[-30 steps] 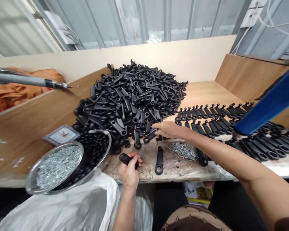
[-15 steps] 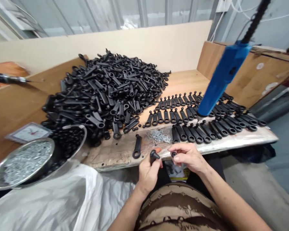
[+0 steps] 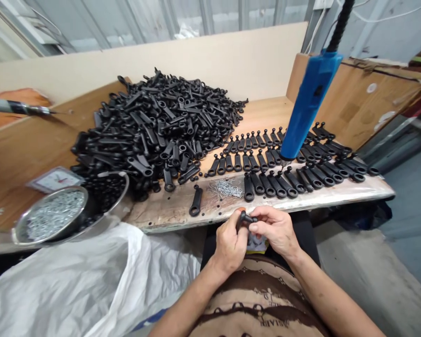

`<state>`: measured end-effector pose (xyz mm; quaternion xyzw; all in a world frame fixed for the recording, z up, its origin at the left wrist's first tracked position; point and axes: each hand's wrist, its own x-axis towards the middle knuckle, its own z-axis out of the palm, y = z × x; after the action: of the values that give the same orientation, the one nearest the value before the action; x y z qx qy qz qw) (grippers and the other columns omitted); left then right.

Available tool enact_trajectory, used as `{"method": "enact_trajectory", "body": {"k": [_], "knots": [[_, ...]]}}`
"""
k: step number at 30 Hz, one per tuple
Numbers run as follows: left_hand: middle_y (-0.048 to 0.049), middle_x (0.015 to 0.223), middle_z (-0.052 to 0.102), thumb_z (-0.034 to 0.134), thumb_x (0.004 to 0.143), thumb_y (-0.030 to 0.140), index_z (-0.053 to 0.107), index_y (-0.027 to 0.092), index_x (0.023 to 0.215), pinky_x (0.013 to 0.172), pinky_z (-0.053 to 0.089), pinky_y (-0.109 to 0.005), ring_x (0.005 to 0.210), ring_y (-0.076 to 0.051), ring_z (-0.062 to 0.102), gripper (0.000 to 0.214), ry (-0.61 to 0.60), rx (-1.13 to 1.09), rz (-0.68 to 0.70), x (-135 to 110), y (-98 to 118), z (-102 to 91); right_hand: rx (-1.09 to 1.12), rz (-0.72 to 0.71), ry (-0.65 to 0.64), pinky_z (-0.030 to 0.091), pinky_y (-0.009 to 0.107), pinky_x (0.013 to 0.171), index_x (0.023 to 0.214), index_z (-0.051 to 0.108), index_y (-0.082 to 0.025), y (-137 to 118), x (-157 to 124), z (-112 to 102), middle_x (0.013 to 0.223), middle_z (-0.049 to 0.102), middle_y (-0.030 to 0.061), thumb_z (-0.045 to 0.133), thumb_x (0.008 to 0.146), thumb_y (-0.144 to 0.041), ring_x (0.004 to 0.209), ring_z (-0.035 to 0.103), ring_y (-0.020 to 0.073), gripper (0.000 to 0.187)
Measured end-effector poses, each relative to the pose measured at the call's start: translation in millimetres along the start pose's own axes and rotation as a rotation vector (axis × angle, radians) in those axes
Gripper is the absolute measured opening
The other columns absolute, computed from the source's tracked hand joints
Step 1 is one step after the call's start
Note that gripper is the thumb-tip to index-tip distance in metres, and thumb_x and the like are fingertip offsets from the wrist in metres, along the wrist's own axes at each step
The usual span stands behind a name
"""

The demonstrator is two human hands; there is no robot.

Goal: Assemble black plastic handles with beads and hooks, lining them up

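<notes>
My left hand [image 3: 230,243] is closed around a black plastic lever [image 3: 243,218], its narrow neck pointing right. My right hand [image 3: 276,231] pinches a small black ball [image 3: 254,219] with thumb and fingertips, at the end of that neck. Whether the ball is seated on the neck I cannot tell. Both hands are just off the table's front edge. Behind them a single lever [image 3: 195,201] lies on the table, left of a small heap of silver screws [image 3: 228,188]. To the right, levers with ball ends [image 3: 268,184] lie in rows.
A blue electric screwdriver [image 3: 309,103] hangs over the rows. A large pile of black levers [image 3: 161,121] covers the back left. Metal bowls at the left hold screws [image 3: 58,215] and black balls [image 3: 107,196]. Cardboard [image 3: 365,98] stands at the right, a white sack [image 3: 91,281] in front.
My right hand has brought the small black ball to the neck of the lever in my left hand. The hands were apart before. The view has shifted slightly.
</notes>
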<state>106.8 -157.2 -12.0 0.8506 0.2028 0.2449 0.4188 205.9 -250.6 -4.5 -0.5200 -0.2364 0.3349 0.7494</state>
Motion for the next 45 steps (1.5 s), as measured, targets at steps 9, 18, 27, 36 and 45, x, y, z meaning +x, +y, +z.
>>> {"method": "enact_trajectory", "body": {"k": [9, 18, 27, 36, 45], "knots": [[-0.0011, 0.075, 0.061, 0.037, 0.083, 0.017, 0.05, 0.017, 0.107, 0.067, 0.044, -0.023, 0.067, -0.013, 0.057, 0.027, 0.061, 0.073, -0.018, -1, 1, 3.4, 0.03, -0.022, -0.023, 0.05, 0.02, 0.045, 0.089, 0.069, -0.019, 10, -5, -4, 0.064, 0.066, 0.0008, 0.069, 0.067, -0.019, 0.049, 0.057, 0.0098, 0.022], [-0.0067, 0.072, 0.065, 0.036, 0.085, 0.022, 0.045, 0.012, 0.114, 0.061, 0.045, -0.026, 0.06, -0.017, 0.062, 0.032, 0.12, 0.196, 0.041, -7, -3, 16.5, -0.135, -0.231, 0.106, 0.049, 0.023, 0.043, 0.085, 0.068, -0.019, 19, -14, -1, 0.058, 0.064, -0.0002, 0.065, 0.071, -0.017, 0.043, 0.055, 0.011, 0.014], [-0.0044, 0.072, 0.063, 0.036, 0.087, 0.024, 0.048, 0.015, 0.103, 0.061, 0.045, -0.027, 0.063, -0.017, 0.06, 0.022, -0.011, -0.07, -0.065, -8, 6, 11.3, -0.369, -0.392, 0.114, 0.047, 0.023, 0.041, 0.09, 0.068, -0.024, 20, -7, 0, 0.056, 0.063, -0.0019, 0.061, 0.075, -0.016, 0.041, 0.055, 0.0115, 0.018], [-0.0081, 0.091, 0.064, 0.041, 0.084, 0.02, 0.052, 0.017, 0.104, 0.075, 0.047, -0.031, 0.086, -0.019, 0.059, 0.024, 0.075, -0.275, -0.122, 14, -10, -29.1, -0.793, -0.8, -0.096, 0.048, 0.022, 0.057, 0.092, 0.062, -0.018, 6, 42, 39, 0.075, 0.068, 0.0044, 0.054, 0.08, -0.015, 0.06, 0.063, 0.0136, 0.015], [-0.007, 0.095, 0.064, 0.057, 0.074, 0.029, 0.049, 0.017, 0.116, 0.076, 0.045, -0.032, 0.086, -0.022, 0.061, 0.045, 0.497, 0.049, -0.269, 31, -91, -108.1, -1.573, -0.61, -0.461, 0.041, 0.024, 0.055, 0.08, 0.062, -0.015, 13, 134, 143, 0.071, 0.067, 0.0097, 0.038, 0.089, -0.036, 0.064, 0.063, 0.0203, 0.033]]}}
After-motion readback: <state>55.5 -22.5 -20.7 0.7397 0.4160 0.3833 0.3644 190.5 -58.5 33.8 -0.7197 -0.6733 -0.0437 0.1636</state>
